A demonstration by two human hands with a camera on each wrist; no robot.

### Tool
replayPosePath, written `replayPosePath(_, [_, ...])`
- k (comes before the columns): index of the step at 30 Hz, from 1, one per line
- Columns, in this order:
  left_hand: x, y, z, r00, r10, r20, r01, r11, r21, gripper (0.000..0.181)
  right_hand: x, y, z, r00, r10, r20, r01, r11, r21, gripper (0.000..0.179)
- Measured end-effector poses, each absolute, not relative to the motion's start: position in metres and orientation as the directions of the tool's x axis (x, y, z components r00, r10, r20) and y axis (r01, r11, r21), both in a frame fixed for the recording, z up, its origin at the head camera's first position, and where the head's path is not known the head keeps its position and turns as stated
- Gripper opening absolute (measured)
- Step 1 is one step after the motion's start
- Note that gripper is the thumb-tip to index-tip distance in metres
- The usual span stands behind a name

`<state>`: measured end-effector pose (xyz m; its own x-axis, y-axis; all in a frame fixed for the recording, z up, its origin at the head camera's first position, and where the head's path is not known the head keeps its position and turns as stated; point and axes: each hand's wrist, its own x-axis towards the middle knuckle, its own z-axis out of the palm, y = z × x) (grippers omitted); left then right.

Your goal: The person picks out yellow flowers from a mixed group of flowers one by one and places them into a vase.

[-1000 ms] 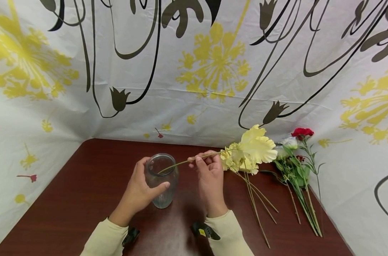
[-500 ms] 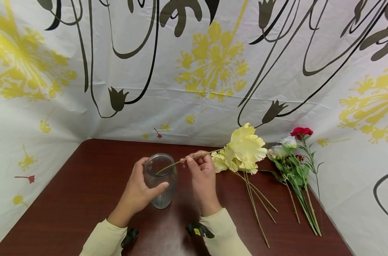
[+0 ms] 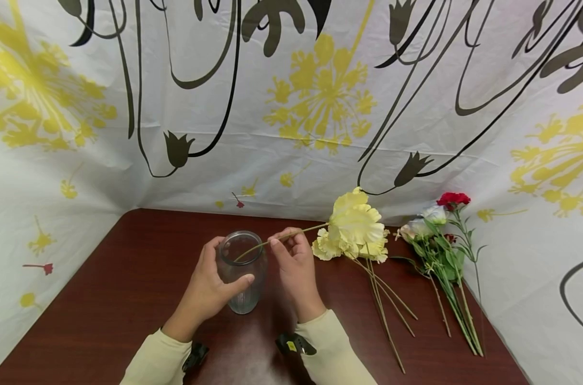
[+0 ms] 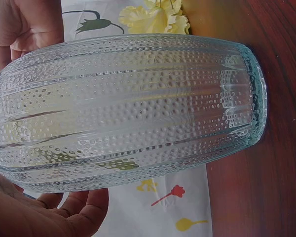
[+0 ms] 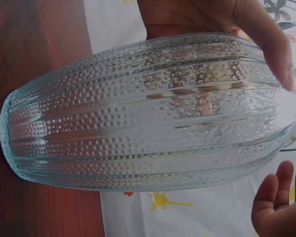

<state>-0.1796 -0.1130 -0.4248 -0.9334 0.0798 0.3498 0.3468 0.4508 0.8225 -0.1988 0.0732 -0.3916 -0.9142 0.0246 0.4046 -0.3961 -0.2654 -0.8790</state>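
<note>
A clear ribbed glass vase (image 3: pixel 245 302) stands upright on the table, its dimpled sides filling the left wrist view. Around its upper part my left hand (image 3: pixel 210 286) is wrapped, thumb across the near side. My right hand (image 3: pixel 297 275), just right of the vase mouth, pinches the thin green stem (image 3: pixel 251 251) of a yellow flower (image 3: pixel 354 218). That stem slants down leftward, its lower end inside the mouth. The ruffled bloom is out to the right, above other yellow flowers (image 3: pixel 326 247) lying on the table. In the right wrist view, the left hand (image 5: pixel 197 17) holds the glass.
Loose stems (image 3: pixel 385 321) of the yellow flowers fan toward the front right. Farther right lie a red flower (image 3: pixel 453 200), pale blooms (image 3: pixel 434 215) and green leafy stems (image 3: pixel 450 278). A patterned white cloth (image 3: pixel 272 117) hangs behind the dark red table (image 3: pixel 103 299).
My right hand has moved left toward the vase, bringing the yellow bloom with it. The left hand and the vase have stayed in place.
</note>
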Motion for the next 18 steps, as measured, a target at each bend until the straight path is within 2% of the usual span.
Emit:
replayPosePath(7, [-0.178,-0.114,-0.425,-0.937,0.075,0.342,0.338,0.448,0.828,0.093,-0.201,0.070,-0.395,-0.903,-0.051,0.427,-0.409,-0.206,-0.889,0.016])
replayPosePath(11, [-0.179,-0.113,-0.426,-0.934,0.077,0.348,0.344,0.453,0.823,0.093,-0.202,0.068,-0.394,-0.914,-0.044,0.403,-0.389,-0.186,-0.902,0.009])
replayPosePath(18, [-0.180,-0.113,-0.428,-0.931,0.075,0.358,0.352,0.455,0.818,0.093,-0.204,0.062,-0.391,-0.949,0.001,0.314,-0.304,-0.258,-0.917,0.007])
